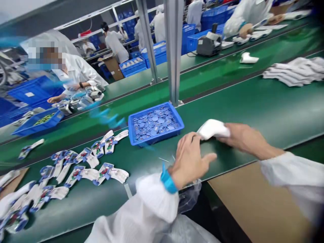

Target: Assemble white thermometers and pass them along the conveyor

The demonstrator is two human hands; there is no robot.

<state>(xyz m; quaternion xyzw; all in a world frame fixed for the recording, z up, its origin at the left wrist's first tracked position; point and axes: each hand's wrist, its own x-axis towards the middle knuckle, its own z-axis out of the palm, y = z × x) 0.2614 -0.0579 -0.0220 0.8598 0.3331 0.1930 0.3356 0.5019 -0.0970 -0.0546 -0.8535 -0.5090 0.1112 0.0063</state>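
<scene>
My right hand (244,138) grips the right end of a white plastic handheld-device housing (213,129), tilted just above the green work surface. At the housing's left end is my left hand (188,158), its thumb stretched away and its fingers bent toward the housing. Whether those fingertips touch it, I cannot tell. A blue band circles the left wrist. Left of my hands, a blue tray (156,123) holds many small blue discs. Farther left lie several opened white device halves (107,173) with blue parts and wires showing.
Stacked white housings (295,71) lie at the right on the green surface (255,104). A metal post (174,50) rises behind the blue tray. Beyond runs a green belt carrying a white piece (248,58). Co-workers in white sit across it. Cardboard (255,202) lies below my right arm.
</scene>
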